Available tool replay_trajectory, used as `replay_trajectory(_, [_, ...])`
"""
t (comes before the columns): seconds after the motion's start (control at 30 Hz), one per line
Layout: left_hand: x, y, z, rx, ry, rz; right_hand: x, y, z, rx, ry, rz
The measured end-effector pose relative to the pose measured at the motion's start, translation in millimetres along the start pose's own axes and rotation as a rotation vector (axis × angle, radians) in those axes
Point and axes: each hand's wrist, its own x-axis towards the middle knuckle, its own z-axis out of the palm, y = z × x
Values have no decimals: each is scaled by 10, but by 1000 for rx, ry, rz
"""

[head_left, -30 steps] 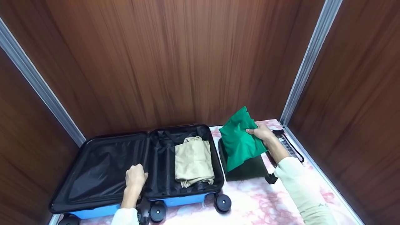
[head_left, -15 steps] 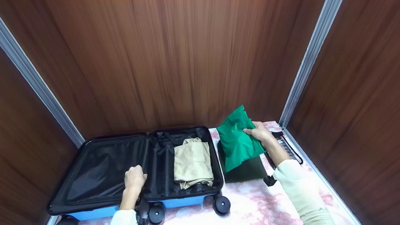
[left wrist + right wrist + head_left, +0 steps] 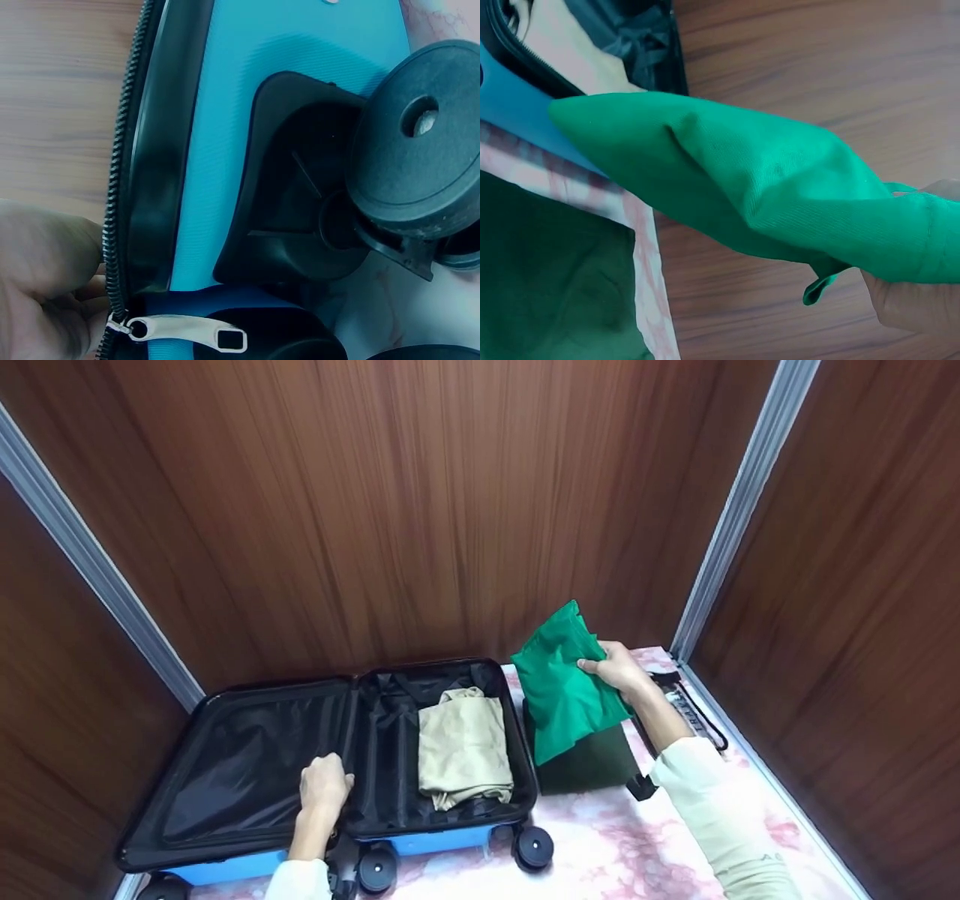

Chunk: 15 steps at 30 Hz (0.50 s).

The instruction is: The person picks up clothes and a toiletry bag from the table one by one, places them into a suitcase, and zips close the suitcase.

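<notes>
My right hand [image 3: 619, 668] grips a folded green cloth [image 3: 564, 681] by its right edge, thumb on the near face. Held above the table, the cloth tilts beside the suitcase; a small loop dangles from it in the right wrist view. Curled into a fist, my left hand [image 3: 325, 784] is over the middle of the open suitcase [image 3: 255, 769], near the hinge. The left wrist view has its fingers [image 3: 52, 255] by the zipper edge, holding nothing visible. A folded beige garment [image 3: 465, 746] lies in the right half of the suitcase.
A dark green folded item [image 3: 592, 765] lies right of the suitcase, partly under the raised cloth. Behind my right forearm is a pouch [image 3: 691, 712] with lettering and a black strap. Black wheels [image 3: 534, 847] stick out at the front. Wood-patterned walls [image 3: 420, 510] enclose the table.
My right hand has carried the green cloth slightly left and up, uncovering more of the dark green item. My left hand stays at the same spot on the suitcase.
</notes>
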Motion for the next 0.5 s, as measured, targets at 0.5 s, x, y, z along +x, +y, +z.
replay_trajectory(0.5, [-6, 35, -26, 6, 50, 37, -13, -241, 25, -41, 24, -29])
